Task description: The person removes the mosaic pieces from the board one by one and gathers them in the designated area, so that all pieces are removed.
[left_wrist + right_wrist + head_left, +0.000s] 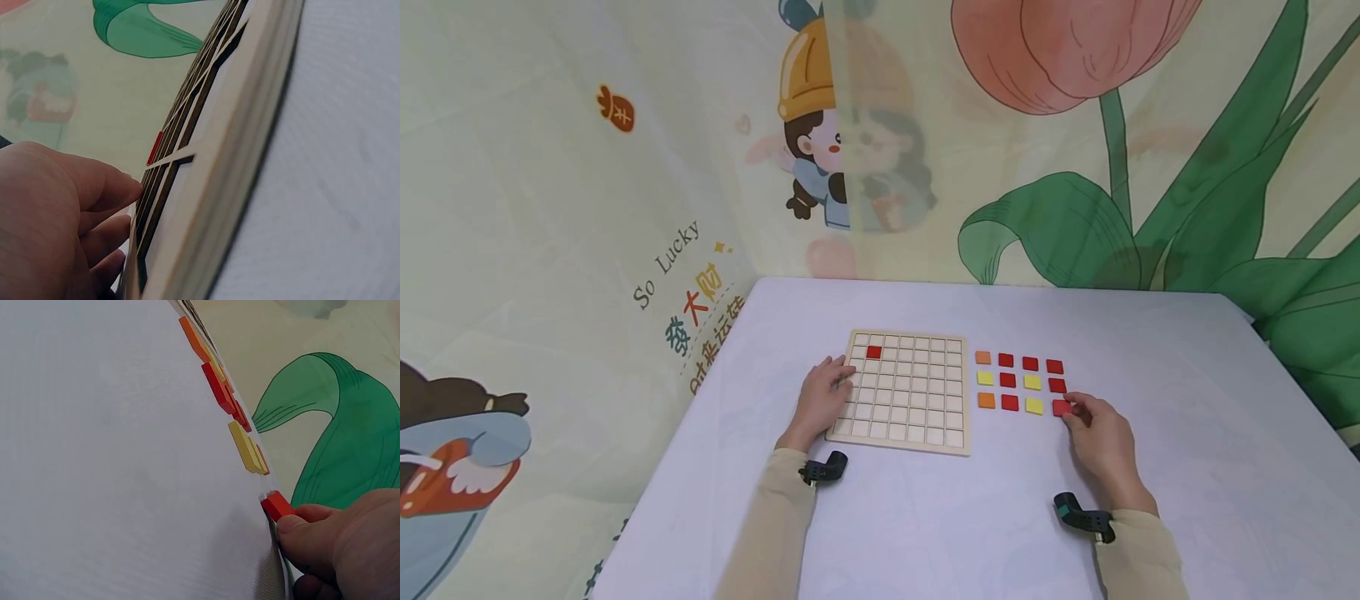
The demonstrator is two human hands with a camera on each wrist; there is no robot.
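A wooden grid board (910,392) lies on the white table (925,517), with one red tile (873,352) set in a cell near its far left corner. My left hand (824,393) rests on the board's left edge with relaxed fingers (106,187); the board edge (206,187) fills the left wrist view. To the right of the board, loose red, yellow and orange tiles (1019,382) lie in rows. My right hand (1097,433) pinches the nearest right red tile (1061,407), which the right wrist view shows as a red tile (275,504) at my fingertips (300,534).
A printed cloth backdrop (1075,167) with a tulip and cartoon figures hangs close behind and to the left of the table. Wrist cameras (1078,515) sit on both forearms. Bare tabletop lies in front of the board and to the right of the tiles.
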